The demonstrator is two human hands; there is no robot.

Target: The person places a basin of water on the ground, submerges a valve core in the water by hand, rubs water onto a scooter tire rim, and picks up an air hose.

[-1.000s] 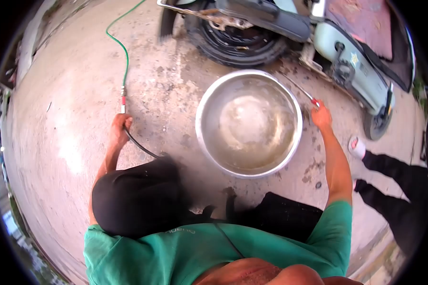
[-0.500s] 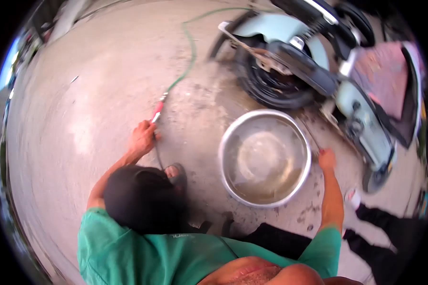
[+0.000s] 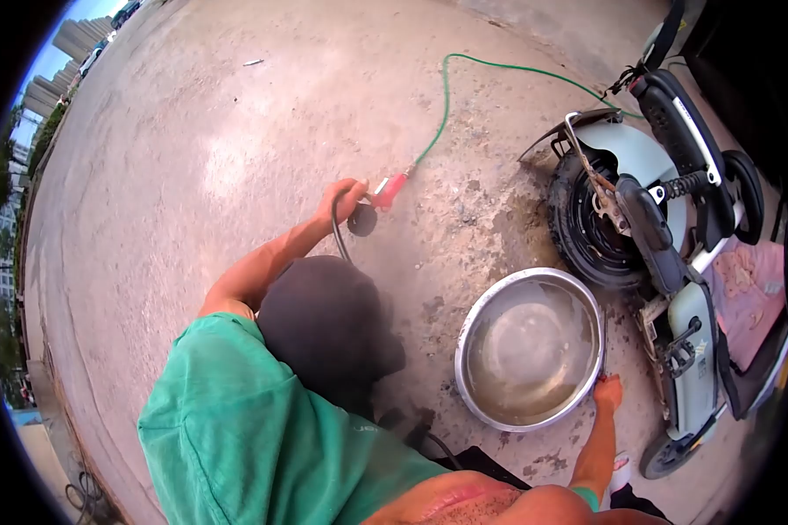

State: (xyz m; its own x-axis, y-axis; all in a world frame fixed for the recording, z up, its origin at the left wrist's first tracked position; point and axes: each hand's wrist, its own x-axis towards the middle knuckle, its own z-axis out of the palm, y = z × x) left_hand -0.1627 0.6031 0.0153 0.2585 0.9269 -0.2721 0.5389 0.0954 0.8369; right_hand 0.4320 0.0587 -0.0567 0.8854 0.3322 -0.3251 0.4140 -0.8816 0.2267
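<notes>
My left hand (image 3: 346,199) is closed on a tire inflator (image 3: 389,190) with a red body, its round dark gauge hanging beside my fingers. From the inflator a green air hose (image 3: 446,101) runs across the ground, and a black hose (image 3: 337,229) curves down by my wrist. My right hand (image 3: 608,393) is closed at the right rim of a round metal basin (image 3: 466,385) of cloudy water. A thin rod (image 3: 603,337) rises from that hand along the rim; its exact kind cannot be made out.
A pale blue scooter (image 3: 692,350) lies on its side at the right, its rear wheel (image 3: 578,219) just beyond the basin. A pink cloth (image 3: 749,293) covers part of it. A dark round shape (image 3: 324,328) blocks the ground below my left arm. Another person's foot (image 3: 620,472) shows at lower right.
The view has swung left, so basin and scooter appear farther right and lower. My left hand still grips the inflator, now turned with its gauge showing. The rod now lies nearer the basin's rim.
</notes>
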